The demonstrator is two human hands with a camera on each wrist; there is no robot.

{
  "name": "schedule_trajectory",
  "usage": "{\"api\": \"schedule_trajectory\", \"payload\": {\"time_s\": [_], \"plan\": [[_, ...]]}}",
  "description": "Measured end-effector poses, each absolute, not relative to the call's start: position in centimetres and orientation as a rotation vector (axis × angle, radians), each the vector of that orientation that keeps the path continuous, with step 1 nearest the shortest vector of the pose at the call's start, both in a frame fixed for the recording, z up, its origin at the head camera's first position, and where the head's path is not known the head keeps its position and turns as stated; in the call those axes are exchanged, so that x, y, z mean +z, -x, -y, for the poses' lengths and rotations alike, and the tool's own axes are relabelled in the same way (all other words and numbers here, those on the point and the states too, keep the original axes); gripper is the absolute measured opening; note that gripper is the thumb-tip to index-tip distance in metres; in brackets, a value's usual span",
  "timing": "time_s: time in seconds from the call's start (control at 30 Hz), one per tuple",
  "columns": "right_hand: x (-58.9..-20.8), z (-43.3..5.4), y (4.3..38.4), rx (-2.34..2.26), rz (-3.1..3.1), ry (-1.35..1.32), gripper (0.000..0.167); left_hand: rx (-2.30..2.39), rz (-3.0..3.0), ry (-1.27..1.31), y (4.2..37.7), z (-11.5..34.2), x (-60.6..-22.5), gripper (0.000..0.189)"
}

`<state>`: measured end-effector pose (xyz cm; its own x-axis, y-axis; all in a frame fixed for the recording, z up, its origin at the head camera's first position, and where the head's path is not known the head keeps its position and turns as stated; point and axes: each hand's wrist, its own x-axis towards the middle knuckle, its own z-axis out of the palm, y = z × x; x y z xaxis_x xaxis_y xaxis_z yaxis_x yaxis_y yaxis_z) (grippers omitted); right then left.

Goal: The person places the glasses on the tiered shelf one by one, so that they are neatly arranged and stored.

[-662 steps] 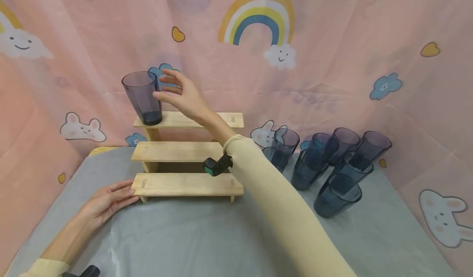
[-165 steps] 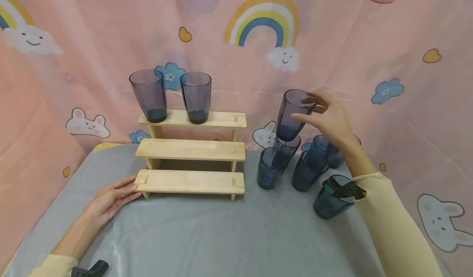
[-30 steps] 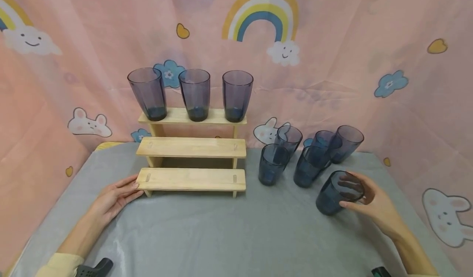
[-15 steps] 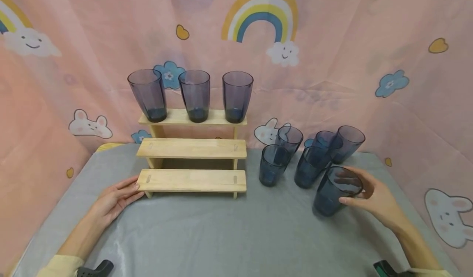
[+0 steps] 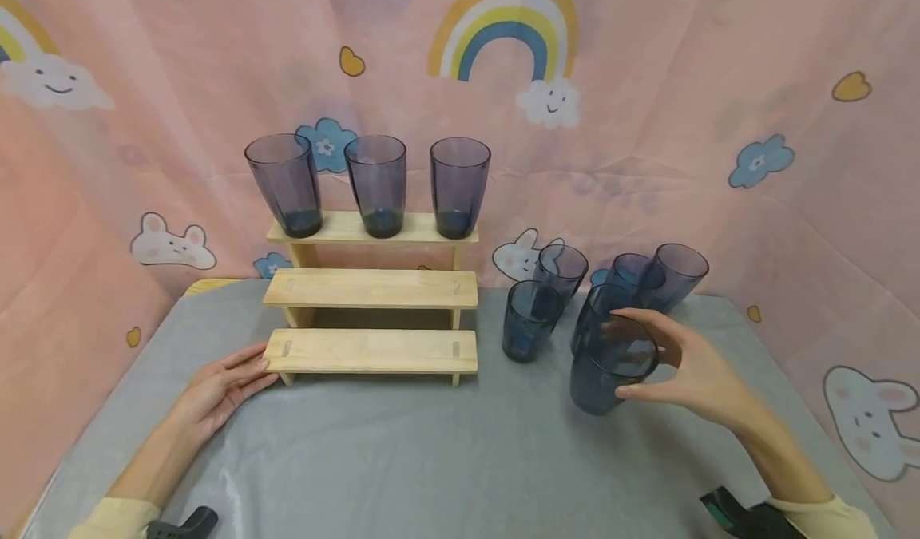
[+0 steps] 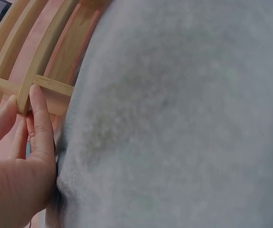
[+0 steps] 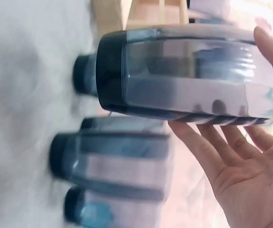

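My right hand [image 5: 693,371] grips a dark blue-purple tumbler [image 5: 604,379] near its rim, thumb on one side and fingers on the other. In the right wrist view this tumbler [image 7: 189,76] hangs above the grey cloth. My left hand [image 5: 219,395] holds the left end of the lowest step of a three-step wooden stand [image 5: 374,351]. The left wrist view has thumb and fingers [image 6: 40,126] on either side of that board's end. Along the top step, three matching tumblers [image 5: 375,188] stand upright in a row.
Several more tumblers [image 5: 532,323] stand on the grey cloth [image 5: 402,451], right of the stand, some overlapping in view. Behind everything hangs a pink printed curtain [image 5: 632,124]. The stand's middle step [image 5: 370,289] and lowest step are bare.
Since 22 s ago, two tumblers have joined the first on the top step. Over the last second, my right hand has lifted the front-right tumbler and carried it left. My left hand stays put.
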<state>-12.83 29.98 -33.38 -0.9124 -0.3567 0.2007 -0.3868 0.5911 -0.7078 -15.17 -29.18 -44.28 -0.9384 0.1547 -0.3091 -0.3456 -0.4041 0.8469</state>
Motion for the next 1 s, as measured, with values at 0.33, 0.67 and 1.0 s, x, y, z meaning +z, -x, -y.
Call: {"api": "schedule_trajectory", "payload": {"time_s": [0.33, 0.67, 1.0], "plan": [[-31.2, -25.1, 13.7, 1.274, 2.773, -0.586, 0.08, 2.398, -1.49, 0.227, 15.3, 29.1, -44.4, 0.028], [-30.0, -21.0, 15.6, 1.345, 2.748, -0.612, 0.081, 2.403, -1.478, 0.22, 15.2, 29.2, -44.1, 0.028], [-29.7, -17.4, 17.7, 1.576, 2.638, -0.696, 0.082, 2.415, -1.447, 0.213, 15.1, 29.2, -44.1, 0.028]]}}
